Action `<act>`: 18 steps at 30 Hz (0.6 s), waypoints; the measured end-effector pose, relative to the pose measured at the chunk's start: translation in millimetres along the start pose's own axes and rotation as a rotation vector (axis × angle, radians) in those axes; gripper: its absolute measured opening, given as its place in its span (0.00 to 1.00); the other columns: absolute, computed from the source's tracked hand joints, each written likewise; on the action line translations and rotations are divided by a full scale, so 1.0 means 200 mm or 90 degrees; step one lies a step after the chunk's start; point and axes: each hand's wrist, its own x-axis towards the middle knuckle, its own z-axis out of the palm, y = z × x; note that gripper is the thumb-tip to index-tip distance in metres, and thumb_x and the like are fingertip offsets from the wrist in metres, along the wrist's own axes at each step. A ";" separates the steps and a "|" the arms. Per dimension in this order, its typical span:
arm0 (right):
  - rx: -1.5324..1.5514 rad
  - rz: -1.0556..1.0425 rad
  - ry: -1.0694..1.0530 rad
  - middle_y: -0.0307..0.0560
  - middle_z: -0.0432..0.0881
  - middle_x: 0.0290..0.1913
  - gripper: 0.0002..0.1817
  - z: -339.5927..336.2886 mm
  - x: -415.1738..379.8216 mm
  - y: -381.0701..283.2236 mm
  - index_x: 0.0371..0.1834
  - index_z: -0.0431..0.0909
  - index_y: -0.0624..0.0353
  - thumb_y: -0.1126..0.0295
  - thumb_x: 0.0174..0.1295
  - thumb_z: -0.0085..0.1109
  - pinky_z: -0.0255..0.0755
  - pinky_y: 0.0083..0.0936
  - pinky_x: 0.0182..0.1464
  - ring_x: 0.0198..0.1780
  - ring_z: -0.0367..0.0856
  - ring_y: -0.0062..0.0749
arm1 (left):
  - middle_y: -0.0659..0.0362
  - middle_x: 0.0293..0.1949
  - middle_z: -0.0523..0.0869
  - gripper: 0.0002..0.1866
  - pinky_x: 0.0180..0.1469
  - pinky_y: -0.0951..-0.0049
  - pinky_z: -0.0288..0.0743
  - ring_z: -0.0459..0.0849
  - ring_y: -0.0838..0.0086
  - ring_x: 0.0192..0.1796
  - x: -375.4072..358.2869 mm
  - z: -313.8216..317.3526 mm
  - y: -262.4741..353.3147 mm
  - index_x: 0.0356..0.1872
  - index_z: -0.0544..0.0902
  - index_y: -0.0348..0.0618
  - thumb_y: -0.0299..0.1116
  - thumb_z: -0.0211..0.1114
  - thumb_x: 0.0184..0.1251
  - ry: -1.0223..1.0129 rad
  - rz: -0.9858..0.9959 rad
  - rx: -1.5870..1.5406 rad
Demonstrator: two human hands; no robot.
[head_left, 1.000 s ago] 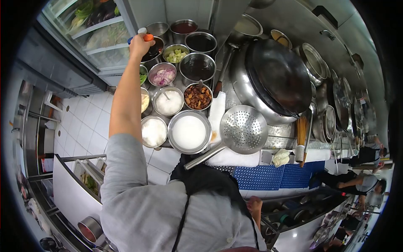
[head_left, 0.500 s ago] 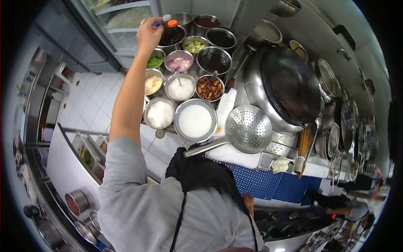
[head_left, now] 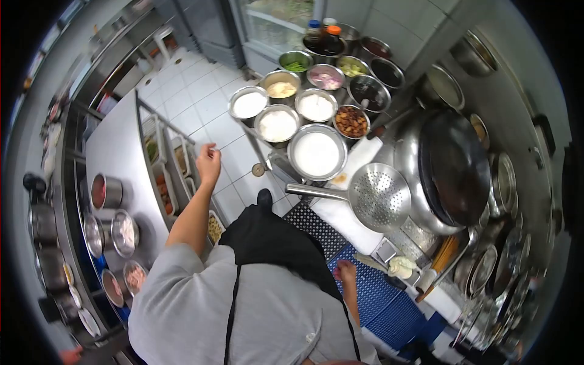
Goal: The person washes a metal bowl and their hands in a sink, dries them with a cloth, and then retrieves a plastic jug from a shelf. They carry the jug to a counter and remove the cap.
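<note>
Steel fills this top-down kitchen view, seen from above a person in a grey shirt and black apron. Their left hand, left of centre in the frame, is raised with the fingers loosely curled and holding nothing; whether the fingertips pinch something tiny cannot be told. It hovers over the white tiled floor, just beside the edge of a stainless steel prep counter with inset food trays, the nearest thing to the fingers, lying to their left and not clearly touched. Their right hand, lower and right of centre, hangs by the apron over a blue perforated floor mat; its fingers look relaxed and hold nothing. At upper centre, well apart from both hands, stands a cluster of round steel bowls of ingredients, and behind them, at the top of the frame, dark sauce bottles with orange and blue caps. A perforated steel skimmer ladle rests at centre right, touching the rim of a large dark wok on the right.
</note>
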 end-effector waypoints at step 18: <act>-0.201 -0.318 -0.298 0.41 0.83 0.24 0.13 0.70 -0.98 -1.86 0.35 0.86 0.67 0.66 0.66 0.60 0.71 0.13 0.25 0.23 0.78 0.18 | 0.55 0.26 0.85 0.19 0.23 0.69 0.79 0.83 0.71 0.23 0.57 -0.06 -0.98 0.48 0.84 0.38 0.35 0.68 0.55 -0.604 -0.320 0.146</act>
